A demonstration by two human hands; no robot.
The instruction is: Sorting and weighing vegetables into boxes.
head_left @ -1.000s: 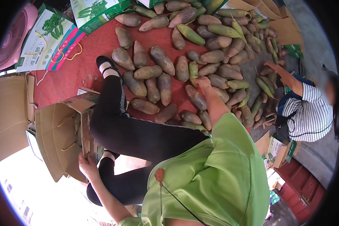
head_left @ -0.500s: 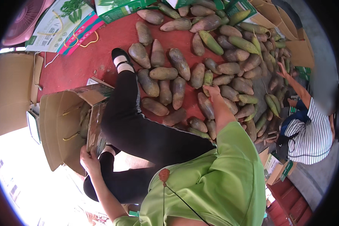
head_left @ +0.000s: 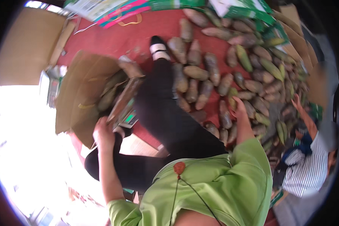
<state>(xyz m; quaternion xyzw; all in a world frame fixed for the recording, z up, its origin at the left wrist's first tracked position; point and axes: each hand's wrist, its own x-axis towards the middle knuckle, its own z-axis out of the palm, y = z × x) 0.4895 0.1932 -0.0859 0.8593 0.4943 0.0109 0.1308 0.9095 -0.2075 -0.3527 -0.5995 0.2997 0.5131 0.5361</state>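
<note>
My left hand [head_left: 103, 132] is closed on the near edge of an open cardboard box [head_left: 73, 98], which leans at my left beside my legs. Several radishes [head_left: 108, 98] lie inside it, partly shadowed. My right hand [head_left: 240, 109] is over the spread of radishes on the red floor, with thumb and forefinger apart and a gap between them. A small green radish [head_left: 233, 92] lies by its fingertips. Purplish-brown radishes [head_left: 212, 67] surround it, some with green skin. Beside the box a scale [head_left: 130, 118] shows a lit green display.
A person in a striped shirt [head_left: 307, 169] reaches an arm [head_left: 307, 116] toward the heap from the right. Green-and-white cartons [head_left: 245, 9] and a printed gift bag [head_left: 113, 13] stand at the far side. A large brown carton [head_left: 26, 45] is at far left.
The view has shifted, moving the scene right and down. The box leans more, and the scale's display now shows beside it. My right thumb and forefinger have parted by the small green radish.
</note>
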